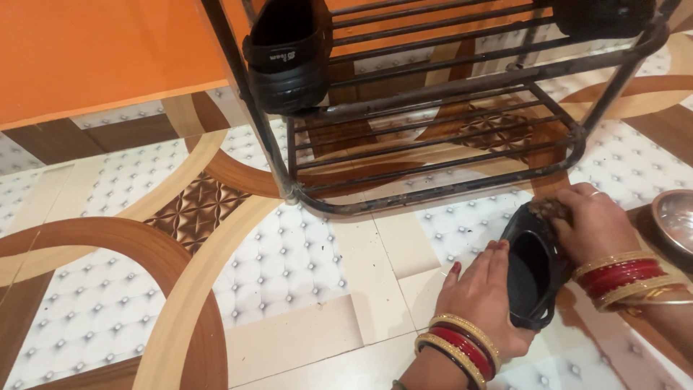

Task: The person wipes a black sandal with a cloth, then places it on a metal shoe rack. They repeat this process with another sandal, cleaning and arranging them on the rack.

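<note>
A person kneels or bends over a patterned floor (289, 274) with white, tan and brown tiles. Both hands are on one black shoe (533, 271) that lies on its side on the floor, near the right edge, just in front of a black metal shoe rack (433, 137).

The left hand (482, 300) is wrapped around the near side of the shoe — its fingers are curled on the rim, so it is closed on the shoe. The right hand (593, 225) presses a small brown brush or scrub pad (548, 209) on the far end of the shoe. Its fingers are closed around that pad. Both wrists wear red and gold bangles (624, 278).

On the upper shelf of the rack sits another black shoe (289, 54), at the far left. A second dark shoe (603, 16) sits at the far right of the same shelf. The lower shelf shows only bars.

A shiny metal bowl (677, 217) peeks in at the right edge, just beside the right wrist. An orange wall (94, 50) stands behind the rack.
</note>
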